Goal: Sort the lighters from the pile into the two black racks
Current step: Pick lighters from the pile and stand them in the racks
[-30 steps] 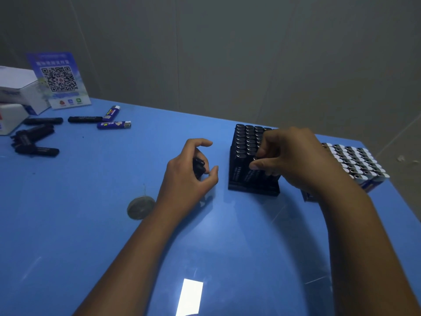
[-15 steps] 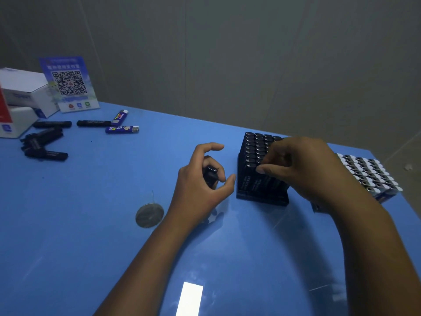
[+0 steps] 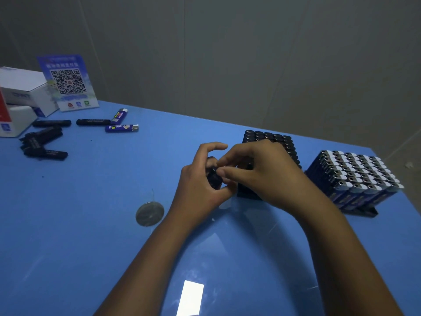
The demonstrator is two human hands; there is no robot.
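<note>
My left hand [image 3: 200, 185] grips a black lighter [image 3: 214, 177] upright in its curled fingers, just left of the near black rack [image 3: 248, 193], which is filled with black lighters. My right hand [image 3: 262, 176] reaches across the front of that rack, and its thumb and fingertips pinch the top of the same lighter. A second rack [image 3: 369, 212] at the right holds several blue lighters with silver tops. The pile of loose black lighters [image 3: 42, 142] lies far left, with two blue lighters [image 3: 120, 128] beside it.
A round metal disc [image 3: 149, 213] lies on the blue table [image 3: 79, 224] near my left wrist. White boxes [image 3: 22, 92] and a QR-code sign [image 3: 68, 84] stand at the back left. A grey wall runs behind the table.
My right hand has left the top of the black rack and moved left to meet my left hand at the lighter. The camera has shifted slightly.
</note>
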